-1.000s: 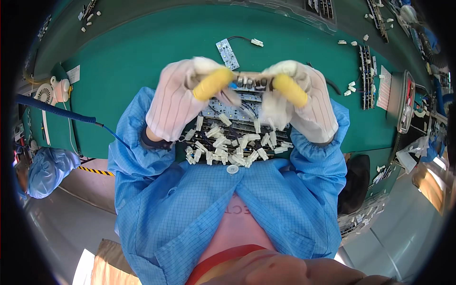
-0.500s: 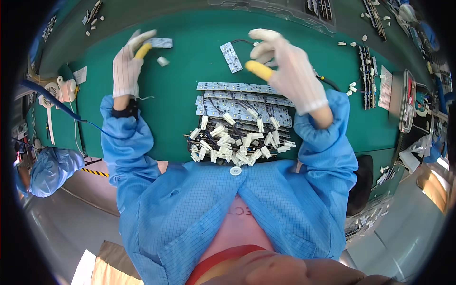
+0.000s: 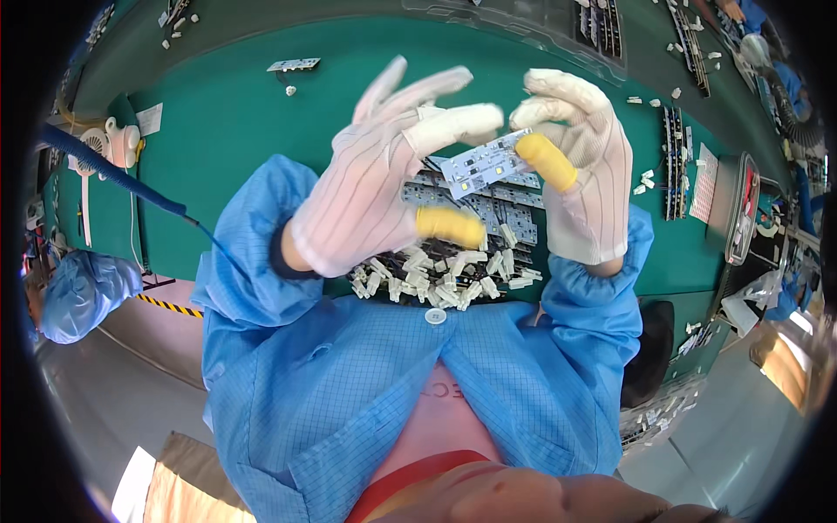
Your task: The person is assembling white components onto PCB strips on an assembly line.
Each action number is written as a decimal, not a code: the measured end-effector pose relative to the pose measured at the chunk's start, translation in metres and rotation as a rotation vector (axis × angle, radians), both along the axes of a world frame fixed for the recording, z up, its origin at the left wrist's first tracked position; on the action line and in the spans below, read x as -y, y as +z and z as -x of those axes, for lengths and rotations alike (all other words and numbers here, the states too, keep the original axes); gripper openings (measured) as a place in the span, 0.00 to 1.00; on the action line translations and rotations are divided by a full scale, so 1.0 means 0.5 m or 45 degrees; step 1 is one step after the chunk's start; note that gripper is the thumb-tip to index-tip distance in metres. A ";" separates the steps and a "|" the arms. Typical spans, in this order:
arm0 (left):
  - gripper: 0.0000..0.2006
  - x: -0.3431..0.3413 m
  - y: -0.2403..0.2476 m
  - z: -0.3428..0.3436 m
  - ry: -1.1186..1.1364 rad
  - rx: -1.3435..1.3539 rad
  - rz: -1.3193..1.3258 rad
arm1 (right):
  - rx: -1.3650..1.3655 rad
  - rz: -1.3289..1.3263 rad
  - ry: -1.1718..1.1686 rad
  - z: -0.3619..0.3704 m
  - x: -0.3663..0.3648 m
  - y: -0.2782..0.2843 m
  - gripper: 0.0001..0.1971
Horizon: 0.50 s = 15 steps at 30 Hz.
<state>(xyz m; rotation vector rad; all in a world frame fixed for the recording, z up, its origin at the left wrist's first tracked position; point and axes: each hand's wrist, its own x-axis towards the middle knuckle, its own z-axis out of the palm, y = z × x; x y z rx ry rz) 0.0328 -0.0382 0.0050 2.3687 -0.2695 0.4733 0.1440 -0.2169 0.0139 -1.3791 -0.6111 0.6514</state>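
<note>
My right hand, in a striped white glove with a yellow thumb cover, pinches a short white LED circuit board by its right end. The board is tilted above the mat. My left hand, gloved the same way, is beside the board's left end with its fingers and thumb spread. Beneath both hands lies a stack of LED boards, partly covered by the left hand. Its black wires end in a heap of white plug connectors close to my chest.
A single LED board with a connector lies at the far left of the green mat. To the right are board strips, loose connectors and a clear box. A clear tray sits at the back; a white fan stands left.
My left hand has left the far-left board and come to the middle, near my right hand. The short LED board has been lifted off the mat in my right hand.
</note>
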 end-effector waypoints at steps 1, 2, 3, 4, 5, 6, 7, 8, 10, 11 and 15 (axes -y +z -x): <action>0.40 -0.004 -0.009 -0.002 0.001 0.000 0.000 | -0.014 -0.110 -0.049 0.005 0.002 -0.012 0.24; 0.34 -0.012 -0.025 -0.006 -0.019 0.064 0.026 | -0.028 -0.219 -0.099 0.007 0.005 -0.022 0.25; 0.29 -0.016 -0.032 -0.008 -0.039 0.127 0.052 | 0.121 -0.180 -0.113 0.006 0.008 -0.027 0.25; 0.29 -0.014 -0.033 -0.009 -0.044 0.124 0.053 | 0.118 -0.179 -0.119 0.011 0.008 -0.034 0.25; 0.25 -0.008 -0.032 -0.009 -0.005 0.101 0.159 | 0.113 -0.205 -0.164 0.020 0.005 -0.040 0.25; 0.22 -0.002 -0.029 -0.005 0.035 0.077 0.265 | 0.107 -0.230 -0.207 0.024 0.003 -0.044 0.26; 0.21 0.009 -0.019 0.007 0.150 -0.066 0.329 | 0.104 -0.229 -0.210 0.024 0.004 -0.044 0.26; 0.21 0.014 -0.021 0.013 0.149 -0.070 0.330 | 0.101 -0.235 -0.163 0.023 0.005 -0.042 0.26; 0.21 0.019 -0.030 0.019 0.158 -0.320 0.878 | 0.097 -0.243 -0.112 0.017 0.010 -0.043 0.26; 0.21 0.016 -0.030 0.019 0.161 -0.320 0.878 | 0.100 -0.132 -0.012 0.009 0.016 -0.043 0.26; 0.22 0.008 -0.040 0.015 0.137 -0.281 0.907 | -0.096 0.064 0.074 0.016 0.021 -0.019 0.23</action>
